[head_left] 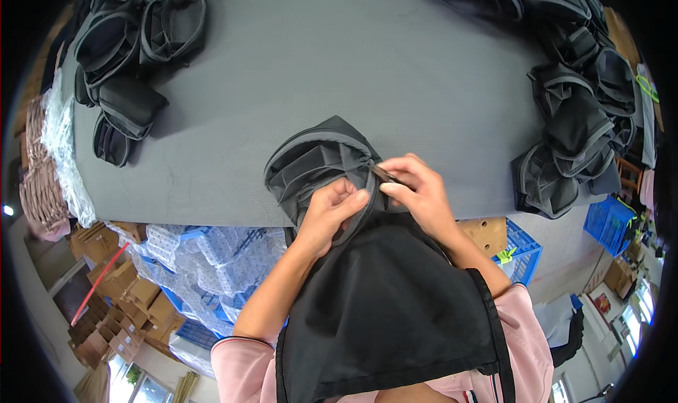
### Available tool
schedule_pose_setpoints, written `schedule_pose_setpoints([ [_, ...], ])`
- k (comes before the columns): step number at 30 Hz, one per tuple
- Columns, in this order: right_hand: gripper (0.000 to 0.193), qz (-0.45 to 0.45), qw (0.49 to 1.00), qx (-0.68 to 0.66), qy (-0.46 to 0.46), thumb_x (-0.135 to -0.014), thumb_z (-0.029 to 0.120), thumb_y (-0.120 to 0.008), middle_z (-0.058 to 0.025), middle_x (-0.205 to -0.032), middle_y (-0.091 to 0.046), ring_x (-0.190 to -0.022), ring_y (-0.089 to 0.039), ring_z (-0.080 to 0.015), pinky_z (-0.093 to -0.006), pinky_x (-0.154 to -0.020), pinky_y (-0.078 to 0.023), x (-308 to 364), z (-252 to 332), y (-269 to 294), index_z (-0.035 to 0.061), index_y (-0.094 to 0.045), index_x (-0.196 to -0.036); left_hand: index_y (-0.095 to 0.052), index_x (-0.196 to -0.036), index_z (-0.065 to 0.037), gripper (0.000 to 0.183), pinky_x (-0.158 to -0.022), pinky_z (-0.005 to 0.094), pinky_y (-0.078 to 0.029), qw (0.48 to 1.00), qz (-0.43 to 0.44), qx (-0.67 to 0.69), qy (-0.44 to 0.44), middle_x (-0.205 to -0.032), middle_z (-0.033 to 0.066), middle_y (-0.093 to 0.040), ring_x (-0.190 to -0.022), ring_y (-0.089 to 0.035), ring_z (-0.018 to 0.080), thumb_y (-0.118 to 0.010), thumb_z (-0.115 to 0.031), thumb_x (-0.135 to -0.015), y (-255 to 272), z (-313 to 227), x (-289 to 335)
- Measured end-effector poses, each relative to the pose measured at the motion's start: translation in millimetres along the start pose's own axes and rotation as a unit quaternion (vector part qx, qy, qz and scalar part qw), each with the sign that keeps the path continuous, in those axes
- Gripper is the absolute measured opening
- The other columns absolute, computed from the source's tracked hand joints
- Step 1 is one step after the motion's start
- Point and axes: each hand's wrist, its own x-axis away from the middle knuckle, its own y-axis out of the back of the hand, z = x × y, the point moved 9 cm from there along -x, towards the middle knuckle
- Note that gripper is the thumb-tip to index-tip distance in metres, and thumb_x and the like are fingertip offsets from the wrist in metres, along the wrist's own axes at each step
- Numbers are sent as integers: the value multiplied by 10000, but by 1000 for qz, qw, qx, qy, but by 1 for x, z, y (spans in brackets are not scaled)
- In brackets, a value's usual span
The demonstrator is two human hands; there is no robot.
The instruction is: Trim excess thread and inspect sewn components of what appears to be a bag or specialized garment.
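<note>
A black fabric pouch (318, 149) with grey-bound edges lies tilted at the table's near edge, its mouth toward me. My left hand (335, 209) reaches into the mouth and pinches the bound rim between thumb and fingers. In my right hand (417, 188) is a slim dark tool (393, 178) that looks like thread snips. Its tip meets the pouch's rim on the right side, close to a seam end. My fingers cover most of the tool, so its blades are hard to make out.
Similar black pouches are heaped at the table's left (116, 71) and right (575, 121). The grey table (304, 57) spans the space ahead. Below its near edge stand blue crates (522, 248) and plastic-wrapped goods (205, 262). Cardboard boxes (127, 290) fill the lower left.
</note>
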Motion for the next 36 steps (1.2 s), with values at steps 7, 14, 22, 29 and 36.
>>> schedule_pose_setpoints([
  [7,203,-21,993,-104,-42,-849,66,-593,-8,-896,-498,-662,-475,-41,-206,-604,-398,19,-19,18,8,-558,-1040,-486,-775,-53,116,-591,195,-331,987,-23,-157,17,-721,-52,-449,-668,-401,25,-553,-108,-853,1,7,-2],
  [14,183,9,999,20,45,-849,42,-585,-20,-921,-441,-740,-529,-68,-204,-644,-428,28,-2,14,-14,-565,-1023,-538,-1120,10,310,-821,231,-436,1000,-11,-25,-8,-1019,49,-615,-905,-557,87,-593,-150,-860,-9,-7,15],
  [22,184,41,998,-8,44,-826,22,-611,-42,-910,-459,-718,-533,-78,-211,-605,-434,23,2,-7,-19,-583,-1003,-533,-1110,17,341,-815,255,-452,998,-50,-20,-12,-1043,68,-613,-924,-569,111,-641,-150,-833,-3,-8,26],
  [29,194,-15,981,135,138,-770,42,-665,-50,-836,-510,-722,-542,-142,-249,-625,-440,25,20,-7,13,-619,-956,-511,-1138,13,365,-836,266,-445,999,-45,-8,-16,-1059,71,-608,-944,-565,118,-638,-147,-836,-3,-5,27],
  [36,197,-44,949,234,206,-751,66,-683,-36,-797,-531,-675,-528,-149,-255,-594,-418,28,40,-9,57,-640,-943,-507,-1144,11,375,-833,264,-446,999,-31,-6,-25,-1065,71,-605,-946,-564,117,-642,-158,-837,-3,-7,25],
])
